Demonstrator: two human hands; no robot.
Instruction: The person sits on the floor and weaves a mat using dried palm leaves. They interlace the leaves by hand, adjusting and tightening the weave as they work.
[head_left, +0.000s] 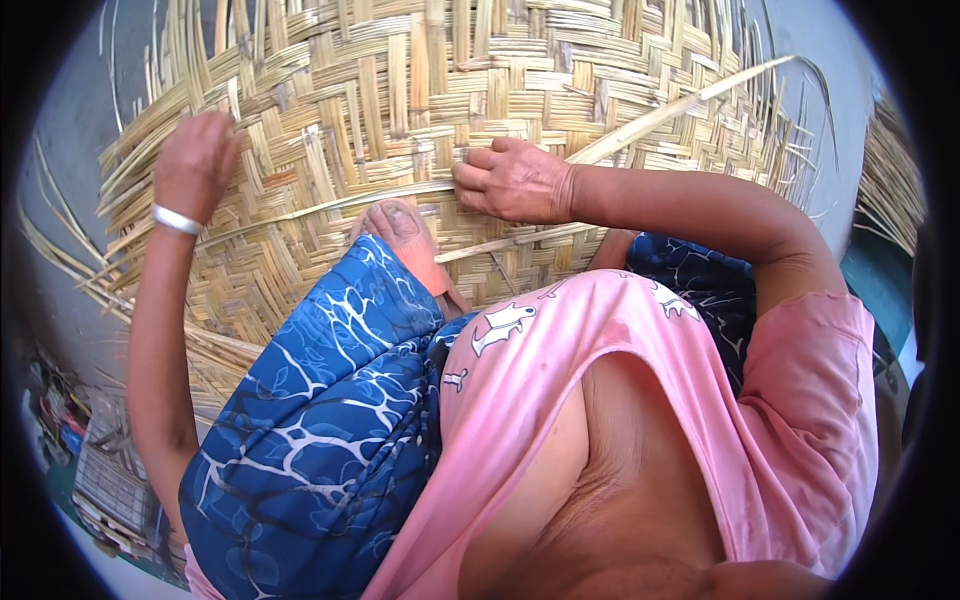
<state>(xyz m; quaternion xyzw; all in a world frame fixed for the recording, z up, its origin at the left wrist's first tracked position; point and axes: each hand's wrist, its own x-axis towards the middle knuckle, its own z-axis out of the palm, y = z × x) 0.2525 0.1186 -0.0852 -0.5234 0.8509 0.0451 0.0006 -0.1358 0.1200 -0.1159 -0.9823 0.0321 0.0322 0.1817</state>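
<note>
A mat (pixel 400 100) of pale, flat split strips in a zigzag weave lies in front of me. My right hand (pixel 515 182) is closed over its middle, gripping a long pale strip (pixel 690 102). The strip sticks out past the hand to the far right and also runs left from the fingers across the weave. At the mat's left side is my left hand (pixel 197 165), wearing a silver bangle (pixel 177 220). Its fingers are curled down against the strips, and their tips are hidden. My bare foot (pixel 398 228) rests on the mat between the hands.
Loose strip ends (pixel 70 250) fan out past the mat's left edge. Another narrow strip (pixel 520 242) lies nearer me. A bundle of thin stalks (pixel 892 175) is at the far right. At lower left, a stack of flat slatted pieces (pixel 115 475) sits on the floor.
</note>
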